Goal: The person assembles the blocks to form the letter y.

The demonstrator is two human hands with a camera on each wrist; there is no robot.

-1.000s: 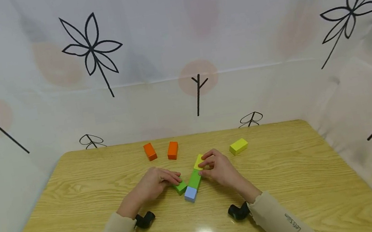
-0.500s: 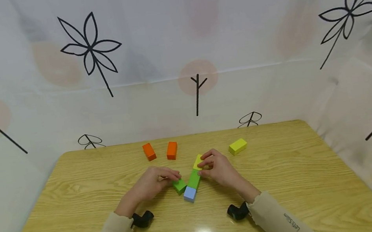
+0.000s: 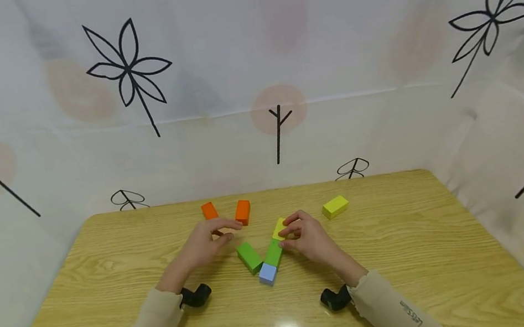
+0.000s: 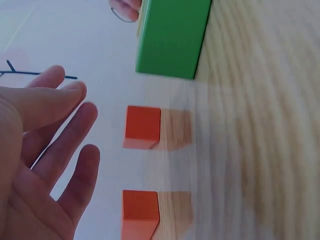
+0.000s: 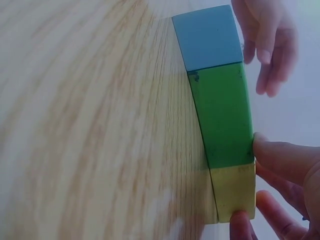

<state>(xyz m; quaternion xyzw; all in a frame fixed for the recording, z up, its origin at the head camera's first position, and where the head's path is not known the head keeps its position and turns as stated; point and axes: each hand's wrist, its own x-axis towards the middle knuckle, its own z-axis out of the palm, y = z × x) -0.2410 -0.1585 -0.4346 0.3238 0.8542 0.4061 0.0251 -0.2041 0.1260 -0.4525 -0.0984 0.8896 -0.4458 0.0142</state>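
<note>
A blue block (image 3: pixel 268 274), a green block (image 3: pixel 273 253) and a yellow block (image 3: pixel 278 229) lie end to end in a slanting row. My right hand (image 3: pixel 310 239) curls over the far end of this row, its thumb against the green block and its fingers at the yellow block (image 5: pixel 232 192). Another green block (image 3: pixel 250 258) slants the other way, its near end beside the blue one, making a V. My left hand (image 3: pixel 206 243) hovers behind and left of that block, fingers spread and holding nothing. It partly hides an orange block (image 3: pixel 209 210) in the head view.
A second orange block (image 3: pixel 243 212) lies just beyond the left fingertips. Farther right on the wooden table (image 3: pixel 404 244) is a loose yellow block (image 3: pixel 336 207). Printed cloth (image 3: pixel 210 81) stands behind the table's far edge.
My left hand has let go of the left green block and moved up and away, toward the orange blocks. The right hand stays at the row.
</note>
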